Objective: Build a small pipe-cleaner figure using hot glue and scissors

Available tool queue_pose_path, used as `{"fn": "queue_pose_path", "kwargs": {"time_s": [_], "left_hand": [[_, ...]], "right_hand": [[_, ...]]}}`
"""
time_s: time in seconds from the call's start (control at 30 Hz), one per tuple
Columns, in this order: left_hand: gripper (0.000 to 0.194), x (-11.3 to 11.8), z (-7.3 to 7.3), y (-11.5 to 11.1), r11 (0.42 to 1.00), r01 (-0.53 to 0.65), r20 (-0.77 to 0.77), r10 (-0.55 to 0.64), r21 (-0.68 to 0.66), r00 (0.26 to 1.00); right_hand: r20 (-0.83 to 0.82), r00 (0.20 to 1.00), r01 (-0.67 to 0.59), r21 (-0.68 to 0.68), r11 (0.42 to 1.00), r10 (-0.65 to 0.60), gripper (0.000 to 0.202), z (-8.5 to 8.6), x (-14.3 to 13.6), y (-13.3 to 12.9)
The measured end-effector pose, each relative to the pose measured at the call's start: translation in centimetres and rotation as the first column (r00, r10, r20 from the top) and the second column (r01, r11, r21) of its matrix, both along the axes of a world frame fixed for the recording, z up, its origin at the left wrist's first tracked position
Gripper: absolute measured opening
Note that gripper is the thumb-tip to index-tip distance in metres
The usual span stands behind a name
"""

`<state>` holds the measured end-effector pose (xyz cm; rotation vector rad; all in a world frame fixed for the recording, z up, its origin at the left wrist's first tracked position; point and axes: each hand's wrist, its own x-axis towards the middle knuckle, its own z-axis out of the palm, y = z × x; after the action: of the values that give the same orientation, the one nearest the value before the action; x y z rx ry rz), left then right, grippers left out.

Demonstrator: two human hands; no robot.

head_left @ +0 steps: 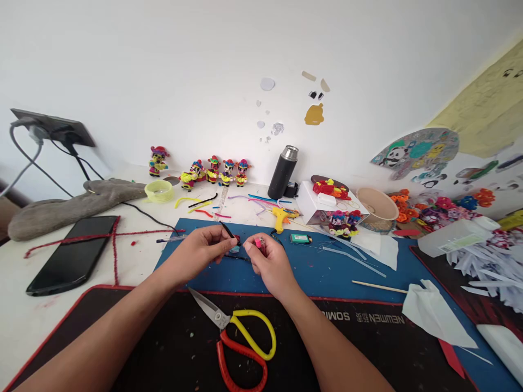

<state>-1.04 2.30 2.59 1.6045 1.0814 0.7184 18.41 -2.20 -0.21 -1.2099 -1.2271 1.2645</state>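
Note:
My left hand [210, 243] is closed in a pinch around a black pipe cleaner [227, 230], whose upper end sticks up past the fingertips. A hand's width to the right, the fingers of my right hand [267, 261] curl around a small bright pink piece [260, 242]; most of it is hidden by the fingers. Between the two hands, a small blue and red object [235, 247] shows on the blue mat, too small to make out. Scissors [223, 318] with one yellow and one red handle lie partly open on the black mat below my hands.
Several pipe-cleaner figures [213, 170] stand along the wall. A black flask [283, 173], a yellow glue gun [281, 218] and a white box [308, 204] sit behind the blue mat [327, 272]. To the left lies a phone [75, 256]; tissue [435, 313] is at right.

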Motion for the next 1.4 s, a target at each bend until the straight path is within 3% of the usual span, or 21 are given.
{"fn": "queue_pose_path", "kwargs": {"time_s": [0.53, 0.87, 1.13, 1.4], "left_hand": [[0.046, 0.1, -0.7, -0.2, 0.994, 0.003, 0.025, 0.0, -0.114, 1.0], [0.045, 0.4, -0.7, -0.3, 0.982, -0.03, 0.151, 0.059, -0.187, 0.987], [0.042, 0.8, -0.7, -0.6, 0.961, 0.009, 0.184, 0.043, -0.275, 0.982], [0.043, 0.8, -1.0, -0.7, 0.944, 0.028, 0.181, 0.034, -0.33, 0.983]], "right_hand": [[-0.011, 1.0, -0.005, 0.008, 1.0, 0.006, 0.033, 0.1, 0.0, -0.1], [0.172, 0.98, 0.072, 0.168, 0.983, -0.102, 0.023, 1.3, -0.1, -0.7], [0.324, 0.936, 0.057, 0.245, 0.968, -0.137, 0.019, 0.4, -0.4, -0.8], [0.353, 0.926, 0.031, 0.28, 0.959, -0.133, 0.018, 0.1, -0.3, -1.0]]}}
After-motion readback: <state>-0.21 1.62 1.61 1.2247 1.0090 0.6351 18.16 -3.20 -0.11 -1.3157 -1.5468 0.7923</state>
